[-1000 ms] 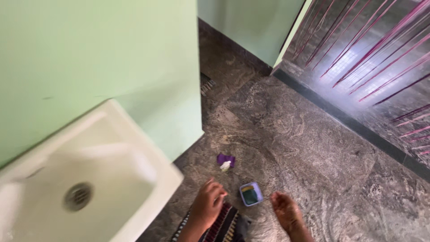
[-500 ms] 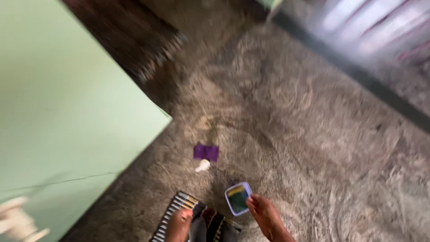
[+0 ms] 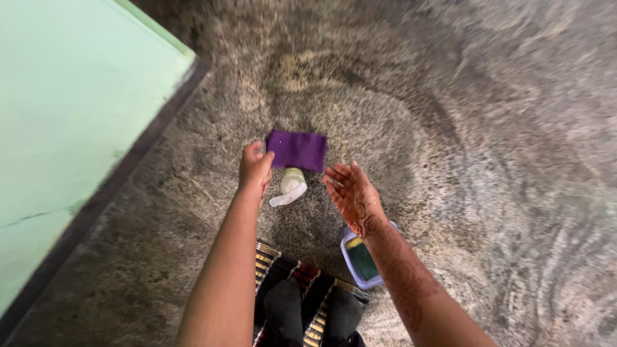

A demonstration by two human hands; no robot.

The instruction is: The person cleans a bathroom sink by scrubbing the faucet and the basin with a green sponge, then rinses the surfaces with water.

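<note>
White bottle [image 3: 290,186] lies on its side, touching purple cloth [image 3: 297,150].

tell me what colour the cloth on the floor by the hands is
Purple: the flat cloth is a solid purple rectangle on the grey stone floor, shown clearly in the head view.

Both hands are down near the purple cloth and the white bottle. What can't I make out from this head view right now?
- Small tray: partly hidden by the right forearm; contents unclear.
- White bottle: top end covered by the purple cloth.
- Left hand: fingers curled away, so grip unseen.
- Striped mat: cut off by the bottom edge.
- Floor: blurred.
</note>
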